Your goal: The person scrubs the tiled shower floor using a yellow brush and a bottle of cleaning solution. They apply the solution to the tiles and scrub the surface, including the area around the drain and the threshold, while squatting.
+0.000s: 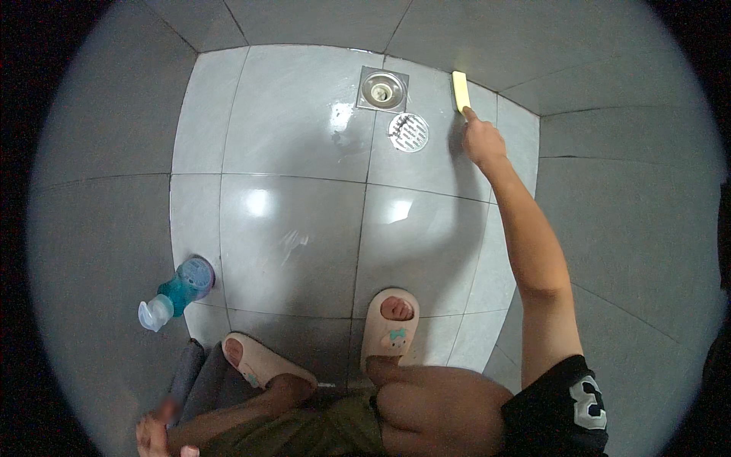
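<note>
My right hand grips the near end of a narrow yellow cleaning tool at the seam where the floor meets the back wall. Its underside is hidden. To the left of that hand, a round slotted metal drain cover lies on the tiles with dark strands across it. Just behind the cover is a square steel floor drain, its round bowl uncovered. Low at the left edge, my left hand is partly cut off by the frame, near my left leg, with fingers apart and nothing seen in them.
A pump bottle of blue-green liquid stands by the left wall. Grey tiled walls enclose the pale tiled floor, which has wet-looking shiny patches. My feet, in light slippers, are at the front, beside a dark grey ledge.
</note>
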Tool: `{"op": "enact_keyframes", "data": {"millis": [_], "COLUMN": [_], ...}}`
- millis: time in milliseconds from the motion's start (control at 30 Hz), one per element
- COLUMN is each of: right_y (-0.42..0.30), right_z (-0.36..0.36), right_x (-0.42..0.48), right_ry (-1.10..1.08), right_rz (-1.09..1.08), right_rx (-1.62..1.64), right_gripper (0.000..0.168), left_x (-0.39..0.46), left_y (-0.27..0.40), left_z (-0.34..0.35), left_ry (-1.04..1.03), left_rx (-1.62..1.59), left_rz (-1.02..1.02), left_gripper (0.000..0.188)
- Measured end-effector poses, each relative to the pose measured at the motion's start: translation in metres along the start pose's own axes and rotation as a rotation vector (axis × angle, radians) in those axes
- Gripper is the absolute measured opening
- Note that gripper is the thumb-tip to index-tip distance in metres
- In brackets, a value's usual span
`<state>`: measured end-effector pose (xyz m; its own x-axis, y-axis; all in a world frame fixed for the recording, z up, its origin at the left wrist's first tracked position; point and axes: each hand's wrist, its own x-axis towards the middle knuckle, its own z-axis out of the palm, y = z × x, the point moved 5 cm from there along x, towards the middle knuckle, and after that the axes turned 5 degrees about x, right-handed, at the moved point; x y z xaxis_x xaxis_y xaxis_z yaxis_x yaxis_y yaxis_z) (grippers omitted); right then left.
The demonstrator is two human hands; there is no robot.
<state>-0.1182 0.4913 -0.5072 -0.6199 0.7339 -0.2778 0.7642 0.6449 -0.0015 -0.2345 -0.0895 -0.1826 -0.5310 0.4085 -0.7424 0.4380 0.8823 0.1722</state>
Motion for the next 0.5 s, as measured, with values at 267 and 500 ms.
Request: {"op": "enact_keyframes", "data": {"millis": [267,500], "right_y": [-0.052,-0.083], "right_z": [0.000,-0.006], "right_x": [-0.005,-0.019], "right_ry": [0.018,-0.071], "right_rz": [-0.158,-0.228], "right_rx": [-0.038,-0.055], "right_gripper": [0.044,0.051], "left_x": [-0.004,-0.010], "left_y": [0.003,-0.001], "left_z": [0.000,0.002], "left_ry": [0.018,0.035], "left_rx": [-0.009,-0.022], "left_rz": [0.008,0.031], "left_gripper": [0.042,0.043]}}
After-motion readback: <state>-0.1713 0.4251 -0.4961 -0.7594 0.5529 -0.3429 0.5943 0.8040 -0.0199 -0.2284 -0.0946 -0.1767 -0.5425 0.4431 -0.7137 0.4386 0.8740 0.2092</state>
